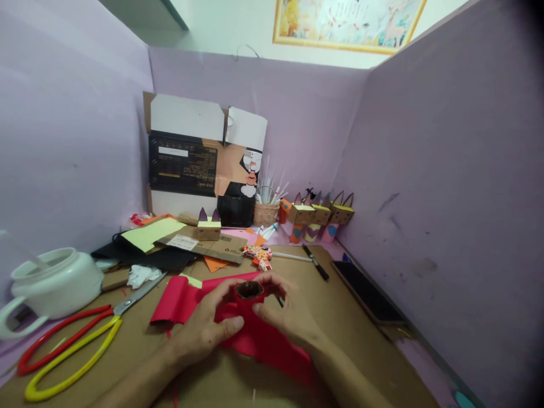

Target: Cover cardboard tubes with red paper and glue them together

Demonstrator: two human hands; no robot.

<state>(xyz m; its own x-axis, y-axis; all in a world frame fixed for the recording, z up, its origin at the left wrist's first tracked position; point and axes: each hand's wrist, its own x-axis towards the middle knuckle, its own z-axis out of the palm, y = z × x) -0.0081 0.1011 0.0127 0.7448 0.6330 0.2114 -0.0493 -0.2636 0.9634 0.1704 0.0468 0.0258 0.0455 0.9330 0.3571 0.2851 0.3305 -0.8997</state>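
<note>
In the head view a cardboard tube stands upright in front of me, with red paper around it. My left hand curls about its left side, thumb toward the front. From the other side my right hand grips it too, the thumb pressing on the red paper near the top rim. One end of the paper trails down to the right below my right hand. Behind my left hand lies a rolled part of red paper. The fingers at the back of the tube are partly hidden.
Scissors with red and yellow handles and a white pot lie left. A small eared box stands on cardboard scraps. Eared figures, a pen basket, a marker and a phone sit behind and right.
</note>
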